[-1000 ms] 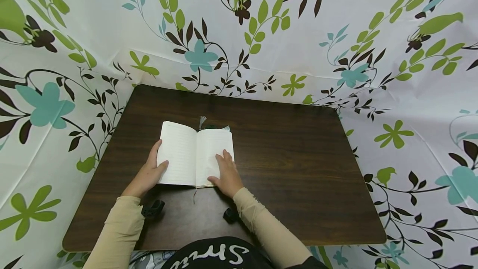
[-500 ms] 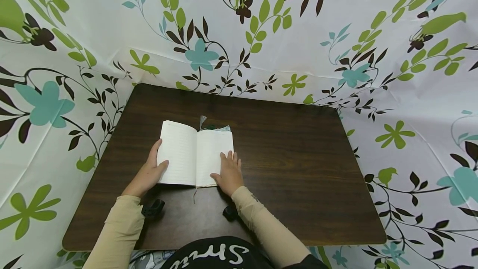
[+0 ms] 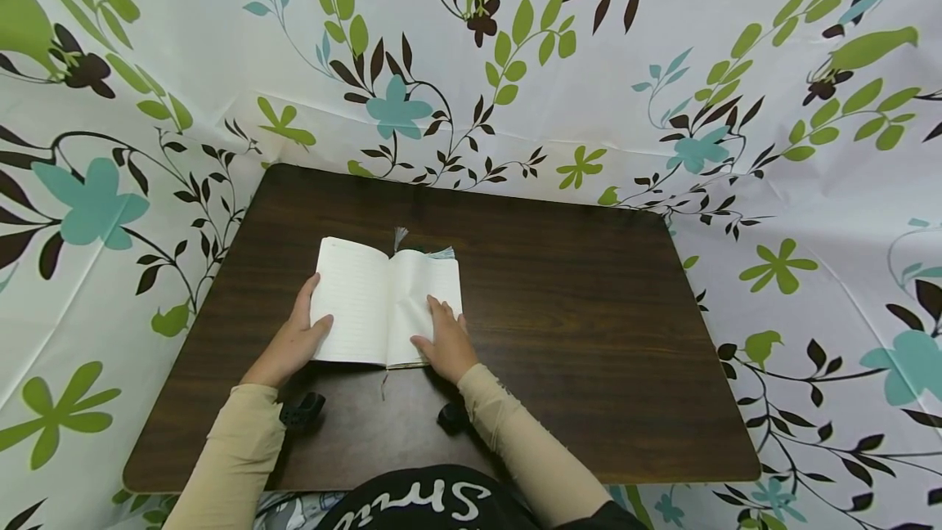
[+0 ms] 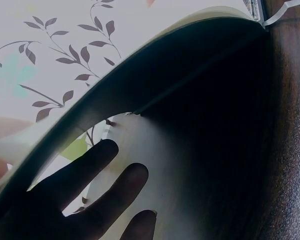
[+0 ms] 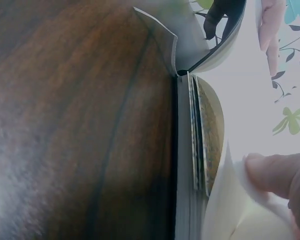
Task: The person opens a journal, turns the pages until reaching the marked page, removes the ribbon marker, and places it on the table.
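A notebook lies open on the dark wooden table, with pale, faintly lined pages. At its left side the left hand holds on, thumb over the left page and spread fingers underneath the raised left cover. The right hand lies on the right page with its fingers extended. Its thumb presses the paper, and the page bows up beside it. Cards or papers show between the pages in the right wrist view. Pale tassels stick out past the top edge.
A thin cord hangs from the notebook's lower edge. Dark wrist devices sit below both hands. A white cloth with leaves, flowers and birds surrounds the table.
The right hand has slid a little outward, then back inward over the right page, which now bulges and creases. The left hand and the notebook have stayed in place.
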Available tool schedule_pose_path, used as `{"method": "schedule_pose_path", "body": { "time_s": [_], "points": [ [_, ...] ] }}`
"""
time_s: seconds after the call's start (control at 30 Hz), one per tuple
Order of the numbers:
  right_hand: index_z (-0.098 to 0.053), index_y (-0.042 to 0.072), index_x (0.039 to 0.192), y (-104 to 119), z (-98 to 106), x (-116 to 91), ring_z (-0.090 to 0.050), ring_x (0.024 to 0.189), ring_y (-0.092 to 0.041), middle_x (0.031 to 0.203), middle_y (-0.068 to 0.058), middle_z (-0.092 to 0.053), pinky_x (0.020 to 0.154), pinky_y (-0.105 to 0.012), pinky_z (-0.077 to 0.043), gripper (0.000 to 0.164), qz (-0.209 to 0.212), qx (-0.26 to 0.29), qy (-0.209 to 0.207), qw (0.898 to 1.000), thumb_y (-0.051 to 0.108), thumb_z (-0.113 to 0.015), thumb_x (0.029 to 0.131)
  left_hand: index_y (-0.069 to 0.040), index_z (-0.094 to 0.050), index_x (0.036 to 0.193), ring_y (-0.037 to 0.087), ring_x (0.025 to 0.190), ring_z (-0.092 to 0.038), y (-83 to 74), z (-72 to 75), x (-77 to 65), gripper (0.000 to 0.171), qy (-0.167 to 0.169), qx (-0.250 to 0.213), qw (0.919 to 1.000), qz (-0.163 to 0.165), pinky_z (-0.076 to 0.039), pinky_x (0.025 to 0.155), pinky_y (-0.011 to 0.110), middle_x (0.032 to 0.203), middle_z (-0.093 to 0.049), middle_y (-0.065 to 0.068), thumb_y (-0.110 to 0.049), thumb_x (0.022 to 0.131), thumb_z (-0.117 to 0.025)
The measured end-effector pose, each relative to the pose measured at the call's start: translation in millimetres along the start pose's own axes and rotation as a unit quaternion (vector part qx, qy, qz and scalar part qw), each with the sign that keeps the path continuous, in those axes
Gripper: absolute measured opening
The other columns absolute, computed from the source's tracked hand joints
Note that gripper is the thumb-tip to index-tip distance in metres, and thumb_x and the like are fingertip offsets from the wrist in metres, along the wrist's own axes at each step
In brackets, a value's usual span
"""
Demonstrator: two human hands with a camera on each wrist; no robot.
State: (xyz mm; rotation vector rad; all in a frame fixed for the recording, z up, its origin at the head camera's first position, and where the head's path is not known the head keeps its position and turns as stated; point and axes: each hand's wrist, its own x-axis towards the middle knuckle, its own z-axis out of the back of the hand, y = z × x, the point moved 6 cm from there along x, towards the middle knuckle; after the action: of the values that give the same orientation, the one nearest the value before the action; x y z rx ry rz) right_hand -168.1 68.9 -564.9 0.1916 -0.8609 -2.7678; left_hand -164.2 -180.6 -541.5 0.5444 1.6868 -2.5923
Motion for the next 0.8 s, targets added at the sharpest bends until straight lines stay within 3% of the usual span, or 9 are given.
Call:
{"method": "schedule_pose_path", "body": {
  "time_s": [0.13, 0.27, 0.43, 0.57, 0.67, 0.8],
  "points": [
    [-0.032, 0.002, 0.156, -1, 0, -1, -0.042, 0.143, -0.034, 0.154, -0.017, -0.046, 0.116, -0.051, -0.033, 0.075, 0.007, 0.031, -0.013, 0.999, 0.024, -0.072, 0.097, -0.024, 0.015, 0.162, 0.047, 0.152, 0.002, -0.5, -0.1, -0.4, 0.079, -0.001, 0.002, 1.0, 0.001, -0.008, 0.113, 0.073, 0.168, 0.012, 0.021, -0.022, 0.108, -0.042],
    [-0.028, 0.004, 0.158, 0, 0, -2, -0.04, 0.144, -0.031, 0.158, -0.017, -0.04, 0.115, -0.044, -0.035, 0.076, 0.021, 0.073, -0.035, 0.996, 0.019, -0.072, 0.097, -0.023, 0.015, 0.162, 0.047, 0.152, 0.004, -0.7, -0.1, -1.0, 0.079, -0.002, 0.004, 1.0, -0.001, -0.007, 0.113, 0.073, 0.168, 0.013, 0.02, -0.022, 0.108, -0.042],
    [-0.03, 0.001, 0.154, 0, 6, -2, -0.024, 0.151, -0.038, 0.165, -0.025, -0.018, 0.116, -0.049, -0.033, 0.079, 0.029, 0.146, -0.085, 0.985, 0.007, -0.076, 0.091, -0.023, 0.016, 0.162, 0.047, 0.152, 0.003, -1.4, 0.3, -1.7, 0.079, -0.002, 0.005, 1.0, -0.002, -0.008, 0.113, 0.073, 0.168, 0.014, 0.02, -0.023, 0.108, -0.042],
    [-0.035, -0.001, 0.15, -5, 8, -1, -0.022, 0.15, -0.043, 0.164, -0.031, -0.011, 0.113, -0.052, -0.036, 0.078, 0.006, 0.201, -0.101, 0.974, 0.003, -0.08, 0.086, -0.023, 0.016, 0.162, 0.047, 0.152, 0.003, -2.6, 0.0, -2.1, 0.079, -0.001, 0.004, 1.0, -0.005, -0.008, 0.113, 0.073, 0.168, 0.014, 0.02, -0.022, 0.108, -0.042],
    [-0.034, -0.001, 0.151, -10, 6, 2, -0.025, 0.149, -0.043, 0.165, -0.029, -0.005, 0.113, -0.051, -0.036, 0.078, -0.021, 0.283, -0.085, 0.955, 0.003, -0.078, 0.087, -0.023, 0.016, 0.162, 0.046, 0.152, 0.004, -4.0, -0.3, -2.2, 0.079, -0.001, 0.003, 1.0, -0.008, -0.008, 0.113, 0.073, 0.168, 0.014, 0.02, -0.021, 0.108, -0.042],
    [-0.028, 0.002, 0.155, -16, 4, 3, -0.035, 0.145, -0.041, 0.166, -0.023, -0.008, 0.112, -0.052, -0.037, 0.075, -0.07, 0.392, -0.065, 0.915, 0.006, -0.071, 0.094, -0.024, 0.016, 0.162, 0.047, 0.152, 0.004, -3.5, -0.5, -1.9, 0.079, 0.0, 0.001, 1.0, -0.005, -0.008, 0.113, 0.073, 0.168, 0.014, 0.02, -0.022, 0.108, -0.042]
  ]
}}
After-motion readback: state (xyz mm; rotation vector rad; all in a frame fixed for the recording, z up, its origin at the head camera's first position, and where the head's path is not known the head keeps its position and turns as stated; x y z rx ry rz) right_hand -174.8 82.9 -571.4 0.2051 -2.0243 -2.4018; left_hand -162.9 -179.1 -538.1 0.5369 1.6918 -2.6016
